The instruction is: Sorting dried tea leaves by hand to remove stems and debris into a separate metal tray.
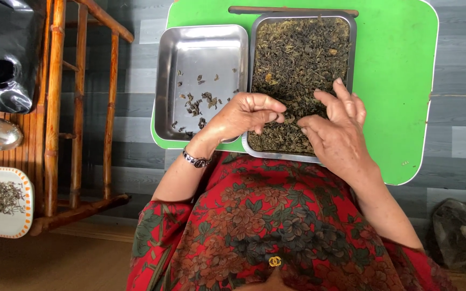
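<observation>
Starting at the far left of the frame: a black plastic bag (4,54) fills the upper left corner, and below it a white dish with an orange rim (20,223) holds a small heap of dried leaves. Just right of these stands a bamboo rack (55,108) on the grey plank floor.

Centre, upper half: a green tray table (400,70) carries two steel pans side by side, their rims touching. The left steel pan (203,40) is almost bare, with only a scatter of dark leaf bits on its lower half. The right steel pan (252,54) is filled edge to edge with dried tea leaves (297,48), olive and brown. A brown stick (292,9) lies along the top edge of this pan.

My left hand (246,113), with a wristwatch (196,160) on the wrist, lies across the seam between the two pans; its fingers are curled in close, the tips drawn together over the leaves at the lower left of the full pan. Whether a leaf is pinched between them I cannot tell.

My right hand (338,126) rests over the lower right of the same pan, fingers loosely spread and slightly bent, tips touching the leaves, gripping nothing that shows.

Bottom centre: my red flowered garment (254,226). Lower right corner: a dark crumpled bag (462,234) on the floor.
</observation>
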